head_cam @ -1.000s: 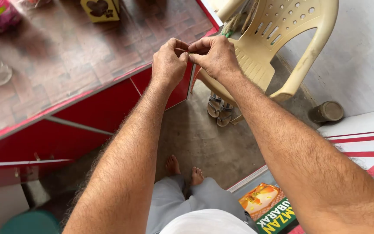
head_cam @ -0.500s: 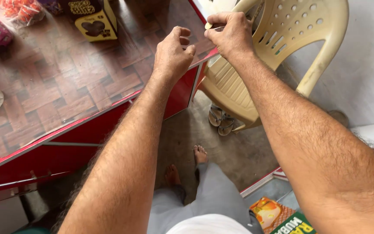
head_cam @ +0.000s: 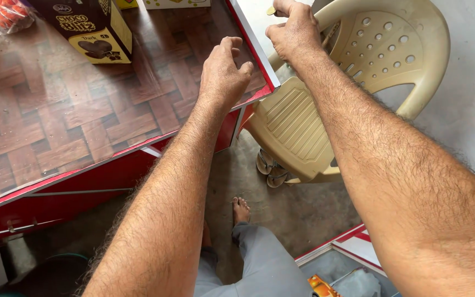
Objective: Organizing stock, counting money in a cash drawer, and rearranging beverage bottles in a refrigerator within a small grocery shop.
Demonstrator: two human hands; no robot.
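Observation:
My left hand (head_cam: 224, 69) hovers over the corner of a red-edged glass counter (head_cam: 56, 137), fingers curled apart and holding nothing. My right hand (head_cam: 295, 30) is further up and to the right, above the counter's edge, fingers pinched shut on a small yellowish item (head_cam: 271, 10) that sticks out at the thumb. What the item is cannot be made out. Both forearms reach forward from the bottom of the view.
A cream plastic chair (head_cam: 358, 93) stands right of the counter, sandals (head_cam: 270, 168) beneath it. A dark carton with a heart picture (head_cam: 86, 30) and a bag of orange snacks (head_cam: 4, 14) sit on the counter. My bare foot (head_cam: 241, 212) rests on the concrete floor.
My hands were together at the counter corner; they have separated. The right hand rose up and right with the small item, and the left hand opened. The view shifted upward.

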